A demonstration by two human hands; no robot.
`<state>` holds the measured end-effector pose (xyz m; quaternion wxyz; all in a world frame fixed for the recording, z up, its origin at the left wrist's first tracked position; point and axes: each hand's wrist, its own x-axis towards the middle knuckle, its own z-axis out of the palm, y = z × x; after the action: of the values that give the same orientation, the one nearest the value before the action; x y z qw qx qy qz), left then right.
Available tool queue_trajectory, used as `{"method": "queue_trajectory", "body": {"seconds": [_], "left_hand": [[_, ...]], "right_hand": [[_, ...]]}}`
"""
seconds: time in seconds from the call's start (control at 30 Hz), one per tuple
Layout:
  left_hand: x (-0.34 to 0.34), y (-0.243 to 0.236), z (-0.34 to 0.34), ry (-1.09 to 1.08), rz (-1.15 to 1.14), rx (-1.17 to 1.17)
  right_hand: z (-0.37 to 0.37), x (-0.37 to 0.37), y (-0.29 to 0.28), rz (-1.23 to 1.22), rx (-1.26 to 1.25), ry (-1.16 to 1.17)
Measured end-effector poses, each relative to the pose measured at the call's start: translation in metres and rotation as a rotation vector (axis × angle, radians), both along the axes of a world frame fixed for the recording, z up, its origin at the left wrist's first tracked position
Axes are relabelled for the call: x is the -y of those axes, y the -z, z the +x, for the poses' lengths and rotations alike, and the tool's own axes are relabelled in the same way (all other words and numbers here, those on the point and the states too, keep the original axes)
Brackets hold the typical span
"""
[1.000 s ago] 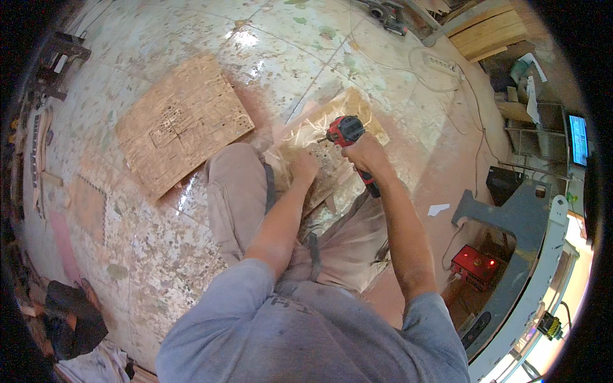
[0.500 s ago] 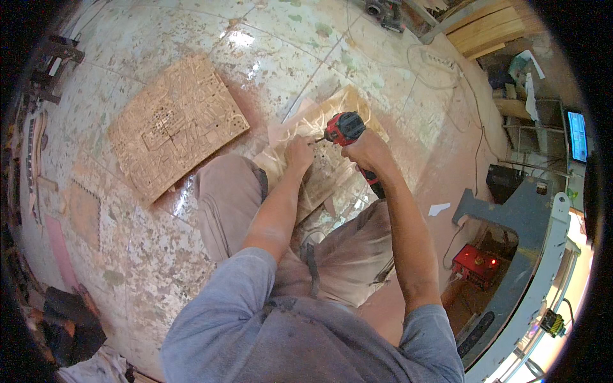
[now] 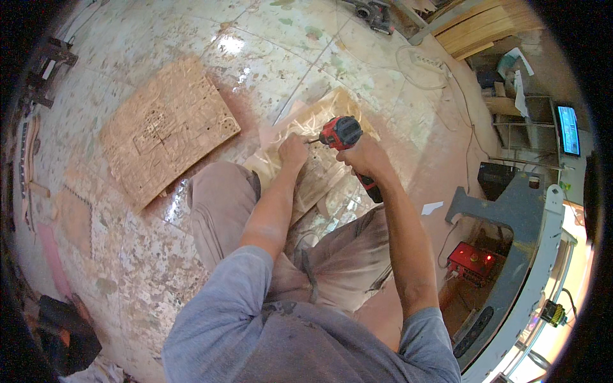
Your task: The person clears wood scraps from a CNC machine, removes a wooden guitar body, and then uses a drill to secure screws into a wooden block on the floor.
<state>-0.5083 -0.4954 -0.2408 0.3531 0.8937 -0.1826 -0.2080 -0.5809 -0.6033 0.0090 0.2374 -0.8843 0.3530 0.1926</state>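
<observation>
My right hand point(image 3: 367, 157) is wrapped round the grip of a red and black cordless drill point(image 3: 345, 131). The drill lies sideways, its thin bit pointing left toward my left hand point(image 3: 293, 152). That hand is closed close to the bit's tip; whatever its fingers pinch, if anything, is hidden. Below both hands a wooden board point(image 3: 333, 175) with pale carved lines lies on the floor in front of my bent legs, partly covered by my arms. To its left rests a larger brown wooden board point(image 3: 191, 108), covered in grooves and small holes.
The floor point(image 3: 268, 70) is tiled and stained. At right stand a red box with lit lights point(image 3: 470, 260) and a grey metal machine frame point(image 3: 511, 204). A cable point(image 3: 471, 137) runs along the right side. Stacked planks point(image 3: 491, 29) and a lit screen point(image 3: 567, 131) are farther off.
The whole view has shifted slightly, so the boards appear farther left. My right hand still holds the drill, and slightly more of the bit shows between it and my left hand.
</observation>
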Motion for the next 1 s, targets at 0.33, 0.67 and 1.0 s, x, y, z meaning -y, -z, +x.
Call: {"method": "queue_trajectory", "body": {"seconds": [0.33, 0.67, 1.0], "left_hand": [[0.003, 0.001, 0.003, -0.061, 0.064, -0.059], [0.001, -0.011, -0.001, -0.245, -0.129, -0.106], [0.003, 0.017, 0.005, -0.298, -0.339, -0.186]], "right_hand": [[-0.019, 0.004, 0.012, 0.077, 0.025, 0.101], [-0.041, -0.001, 0.005, 0.065, 0.096, 0.161], [-0.049, 0.01, 0.048, -0.052, 0.144, 0.119]]}}
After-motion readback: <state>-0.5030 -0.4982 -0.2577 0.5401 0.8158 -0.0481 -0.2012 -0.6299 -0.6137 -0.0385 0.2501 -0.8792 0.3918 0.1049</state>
